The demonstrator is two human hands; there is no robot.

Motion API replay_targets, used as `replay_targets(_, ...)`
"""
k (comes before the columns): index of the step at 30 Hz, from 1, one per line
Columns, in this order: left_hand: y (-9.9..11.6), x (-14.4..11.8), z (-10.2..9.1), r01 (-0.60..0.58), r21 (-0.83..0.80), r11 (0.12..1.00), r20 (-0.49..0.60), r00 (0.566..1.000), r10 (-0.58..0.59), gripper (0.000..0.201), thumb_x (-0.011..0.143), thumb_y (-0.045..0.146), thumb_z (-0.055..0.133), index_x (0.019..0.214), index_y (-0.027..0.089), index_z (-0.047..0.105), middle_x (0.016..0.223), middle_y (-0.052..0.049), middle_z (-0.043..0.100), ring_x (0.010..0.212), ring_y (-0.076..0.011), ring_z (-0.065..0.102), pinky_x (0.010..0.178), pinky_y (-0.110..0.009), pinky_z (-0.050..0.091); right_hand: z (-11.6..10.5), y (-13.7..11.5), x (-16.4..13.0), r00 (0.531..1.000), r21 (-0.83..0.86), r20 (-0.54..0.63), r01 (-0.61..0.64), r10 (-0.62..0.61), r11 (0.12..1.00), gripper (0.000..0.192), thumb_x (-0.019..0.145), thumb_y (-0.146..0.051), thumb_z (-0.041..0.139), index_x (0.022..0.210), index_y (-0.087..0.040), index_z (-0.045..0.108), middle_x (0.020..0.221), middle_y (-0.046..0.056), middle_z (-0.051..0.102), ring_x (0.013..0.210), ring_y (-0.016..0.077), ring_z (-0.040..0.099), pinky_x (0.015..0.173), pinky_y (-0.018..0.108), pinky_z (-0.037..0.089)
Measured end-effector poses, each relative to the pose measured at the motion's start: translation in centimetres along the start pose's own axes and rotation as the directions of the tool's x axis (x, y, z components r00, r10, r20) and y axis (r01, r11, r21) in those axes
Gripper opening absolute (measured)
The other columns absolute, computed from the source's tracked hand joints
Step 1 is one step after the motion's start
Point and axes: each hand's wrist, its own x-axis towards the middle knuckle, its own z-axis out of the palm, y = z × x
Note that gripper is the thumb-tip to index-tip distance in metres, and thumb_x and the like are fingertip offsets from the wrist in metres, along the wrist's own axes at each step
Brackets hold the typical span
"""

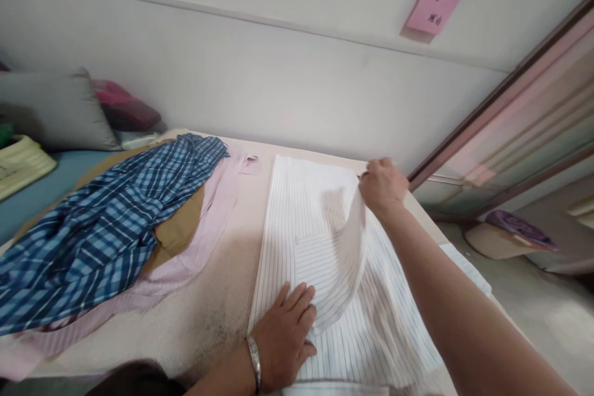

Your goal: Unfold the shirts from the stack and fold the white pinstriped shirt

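Observation:
A white shirt with thin dark stripes lies spread on the padded table, and a patch pocket shows on its front. My left hand, with a silver bangle at the wrist, rests flat on the shirt's lower left part, fingers stretched out. At the shirt's far right, my right hand pinches the edge of the upper front panel. That panel is raised off the layer below and curves down toward my left hand. Part of the shirt hangs over the table's right side.
Left of the shirt lies a pile with a blue plaid shirt, a brown garment and a pink striped one. A grey cushion and yellow basket are farther left. A bucket stands on the floor at right.

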Motion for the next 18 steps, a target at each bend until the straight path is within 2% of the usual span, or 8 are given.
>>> replay_targets(2,0.1,0.0,-0.3,-0.001,-0.050,0.999,-0.014,1.000,0.000,0.050,0.093,0.039,0.059,0.136,0.017,0.047,0.166,-0.017,0.026,0.156,-0.0312,0.013,0.127,-0.057,0.008,0.5,-4.8,2.9,0.984,-0.022,0.114,0.138,-0.135,0.990,0.028,0.095,-0.015,0.044,0.111,-0.012,0.067,0.112,0.019,0.060,0.090,0.0263,0.063,0.072,0.034,0.045)
replay_targets(5,-0.2,0.2,0.1,0.003,-0.125,0.992,-0.058,0.998,-0.010,0.042,0.086,0.034,0.066,0.124,0.023,0.049,0.157,-0.013,0.041,0.153,-0.0289,0.024,0.127,-0.057,0.011,2.6,-11.8,5.6,0.926,-0.025,0.266,0.283,-0.267,0.959,0.031,0.095,-0.014,0.049,0.121,-0.007,0.065,0.116,0.025,0.059,0.103,0.0300,0.063,0.082,0.037,0.048)
replay_targets(8,-1.1,0.6,1.4,-0.009,-0.146,0.989,-0.060,0.998,0.000,0.068,0.082,0.028,0.069,0.142,0.028,0.037,0.154,-0.014,0.043,0.151,-0.0323,0.028,0.123,-0.063,0.018,5.4,-16.9,6.4,0.872,0.002,0.367,0.346,-0.322,0.938,0.035,0.093,-0.024,0.063,0.121,-0.004,0.066,0.112,0.027,0.061,0.108,0.0315,0.063,0.086,0.038,0.049)
replay_targets(10,-1.6,0.8,2.2,-0.025,-0.123,0.992,-0.031,0.999,0.021,0.087,0.082,0.025,0.068,0.154,0.031,0.021,0.158,-0.018,0.036,0.151,-0.0381,0.026,0.119,-0.067,0.022,7.2,-18.9,6.3,0.842,0.028,0.410,0.372,-0.350,0.928,0.039,0.090,-0.030,0.069,0.119,-0.004,0.068,0.109,0.026,0.063,0.108,0.0306,0.064,0.087,0.037,0.049)
replay_targets(12,-1.7,0.8,2.4,-0.028,-0.118,0.993,-0.013,1.000,0.026,0.091,0.083,0.025,0.067,0.158,0.034,0.017,0.159,-0.019,0.034,0.150,-0.0412,0.027,0.118,-0.068,0.024,8.8,-20.1,5.9,0.813,0.050,0.448,0.394,-0.373,0.918,0.041,0.088,-0.033,0.073,0.117,-0.003,0.069,0.107,0.026,0.065,0.108,0.0299,0.064,0.088,0.037,0.049)
replay_targets(16,-0.8,0.3,0.6,0.033,-0.219,0.975,-0.026,0.999,-0.040,0.081,0.085,0.030,0.064,0.157,0.024,0.025,0.154,-0.017,0.042,0.148,-0.0355,0.031,0.123,-0.057,0.022,10.9,-21.1,5.6,0.779,0.082,0.482,0.416,-0.401,0.906,0.046,0.088,-0.037,0.073,0.118,-0.002,0.068,0.112,0.027,0.063,0.114,0.0320,0.061,0.091,0.040,0.049)
replay_targets(18,-0.4,0.1,-0.9,0.048,-0.276,0.960,-0.033,0.998,-0.059,0.071,0.084,0.031,0.065,0.150,0.020,0.040,0.147,-0.017,0.049,0.144,-0.0339,0.037,0.124,-0.052,0.024,11.5,-21.3,5.6,0.776,0.097,0.483,0.414,-0.407,0.905,0.050,0.088,-0.038,0.074,0.121,-0.002,0.066,0.117,0.028,0.060,0.117,0.0338,0.059,0.093,0.043,0.048)
